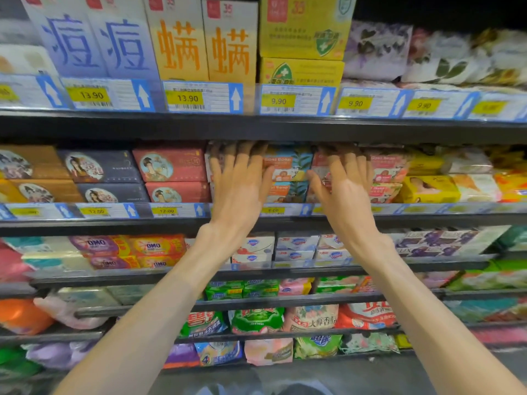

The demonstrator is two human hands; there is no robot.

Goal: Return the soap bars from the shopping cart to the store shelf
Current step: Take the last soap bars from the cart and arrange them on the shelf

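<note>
hands (291,181) flat on soap bars (288,166) (under shelf edge (256,126))

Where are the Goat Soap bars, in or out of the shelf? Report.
In: the Goat Soap bars sit stacked on the shelf between both hands.

Second shelf (256,220): the upper shelf's edge (256,128) overhangs it, leaving a dark, low gap above the stacked soap boxes (288,172). Both hands (239,181) (345,189) fill the middle bay; boxes crowd either side.
</note>
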